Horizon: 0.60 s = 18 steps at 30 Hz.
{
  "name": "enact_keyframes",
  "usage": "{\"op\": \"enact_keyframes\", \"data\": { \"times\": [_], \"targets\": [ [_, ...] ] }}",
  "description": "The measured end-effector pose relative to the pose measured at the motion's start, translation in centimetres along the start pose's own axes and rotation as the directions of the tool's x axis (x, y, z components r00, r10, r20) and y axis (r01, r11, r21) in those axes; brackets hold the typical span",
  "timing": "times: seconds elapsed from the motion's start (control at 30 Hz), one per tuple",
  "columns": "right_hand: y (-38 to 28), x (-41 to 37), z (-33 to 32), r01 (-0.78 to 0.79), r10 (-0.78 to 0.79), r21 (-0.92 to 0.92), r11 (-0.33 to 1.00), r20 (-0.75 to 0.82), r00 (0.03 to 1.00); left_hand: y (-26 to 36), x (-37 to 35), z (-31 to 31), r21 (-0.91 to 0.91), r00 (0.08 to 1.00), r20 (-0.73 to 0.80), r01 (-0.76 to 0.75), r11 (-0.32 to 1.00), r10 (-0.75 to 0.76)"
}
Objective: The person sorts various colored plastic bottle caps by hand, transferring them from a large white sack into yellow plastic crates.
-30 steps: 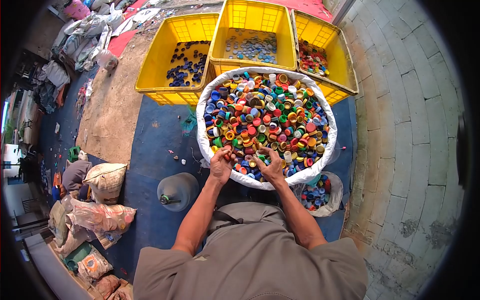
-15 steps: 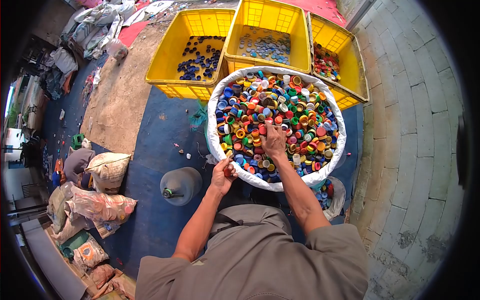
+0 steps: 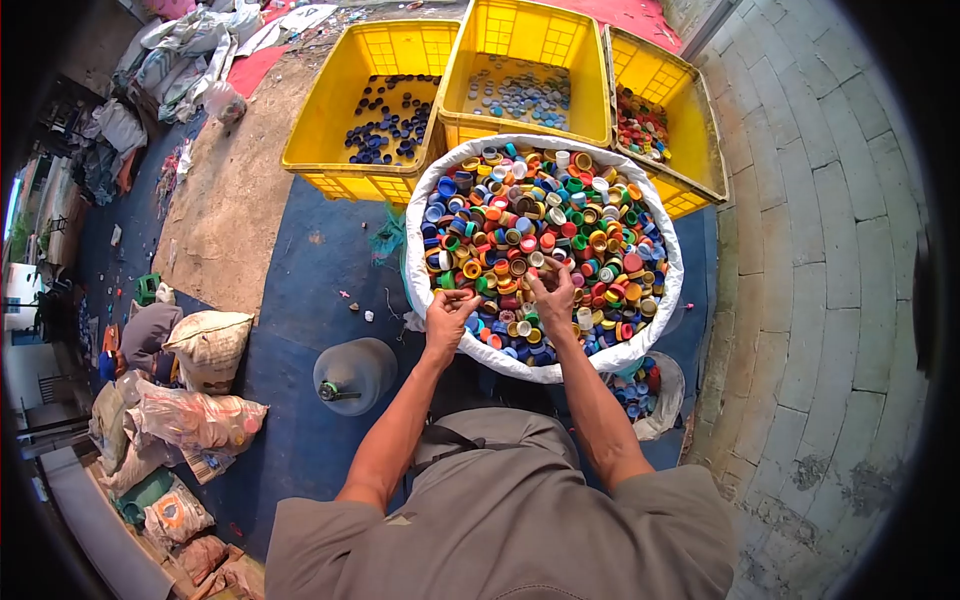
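Note:
A large round white-rimmed sack point(image 3: 672, 290) stands in front of me, filled with mixed plastic bottle caps point(image 3: 590, 225) in many colours. My left hand point(image 3: 447, 322) is just inside its near left rim, fingers closed on a reddish bottle cap that is mostly hidden. Over the near middle of the heap is my right hand point(image 3: 553, 302), its fingers bent and pinched at a bottle cap among the others. The exact cap in the right fingers is hard to separate from the pile.
Behind the sack stand three yellow crates: one with dark blue caps point(image 3: 300, 160), one with pale blue caps point(image 3: 455, 118), one with red and mixed caps point(image 3: 712, 150). A clear water jug point(image 3: 365, 372) sits at left, stuffed sacks point(image 3: 210, 345) beyond. A block wall point(image 3: 810, 250) rises at right.
My left hand has moved from outside the rim up and inward over the caps. My right hand has drawn back slightly toward me, and the two hands are closer together.

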State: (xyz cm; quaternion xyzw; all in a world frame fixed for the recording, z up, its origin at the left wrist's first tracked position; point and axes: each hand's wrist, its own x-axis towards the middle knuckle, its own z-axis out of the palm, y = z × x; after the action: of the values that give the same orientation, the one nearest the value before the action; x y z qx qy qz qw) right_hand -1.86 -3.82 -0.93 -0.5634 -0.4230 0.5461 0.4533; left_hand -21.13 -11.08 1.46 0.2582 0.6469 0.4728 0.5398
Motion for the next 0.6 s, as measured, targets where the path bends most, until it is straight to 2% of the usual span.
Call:
{"op": "enact_keyframes", "data": {
  "times": [0.03,0.07,0.13,0.17,0.23,0.33,0.43,0.6],
  "targets": [
    [0.1,-0.6,-0.6,-0.115,0.113,0.253,0.96,0.023,0.993,-0.2,1.0,0.5,0.039,0.997,0.013,-0.081,0.996,0.08],
    [0.2,-1.2,-1.2,-0.218,0.21,0.488,0.845,0.073,0.975,-0.2,2.1,1.1,0.075,0.986,0.03,-0.163,0.984,0.161],
    [-0.2,-2.8,-2.5,-0.305,0.254,0.661,0.685,0.175,0.951,0.8,3.6,2.4,0.164,0.99,0.049,-0.138,0.977,0.131],
    [0.1,-3.4,-2.9,-0.326,0.259,0.707,0.627,0.206,0.944,1.0,4.5,3.1,0.283,0.975,0.051,-0.222,0.933,0.216],
    [-0.4,-4.6,-3.4,-0.367,0.278,0.753,0.546,0.25,0.927,0.6,6.6,4.2,0.439,0.937,0.086,-0.34,0.832,0.337],
    [-0.3,-5.9,-3.8,-0.371,0.293,0.777,0.508,0.249,0.923,0.0,8.3,5.5,0.546,0.919,0.173,-0.39,0.742,0.355],
    [-0.8,-6.8,-4.0,-0.38,0.309,0.791,0.478,0.254,0.917,-0.5,9.5,6.1,0.705,0.928,0.201,-0.359,0.612,0.313],
    [-0.7,-7.7,-4.6,-0.387,0.32,0.769,0.509,0.248,0.914,0.1,9.7,7.4,0.81,0.966,0.161,-0.245,0.532,0.2]
  ]
}}
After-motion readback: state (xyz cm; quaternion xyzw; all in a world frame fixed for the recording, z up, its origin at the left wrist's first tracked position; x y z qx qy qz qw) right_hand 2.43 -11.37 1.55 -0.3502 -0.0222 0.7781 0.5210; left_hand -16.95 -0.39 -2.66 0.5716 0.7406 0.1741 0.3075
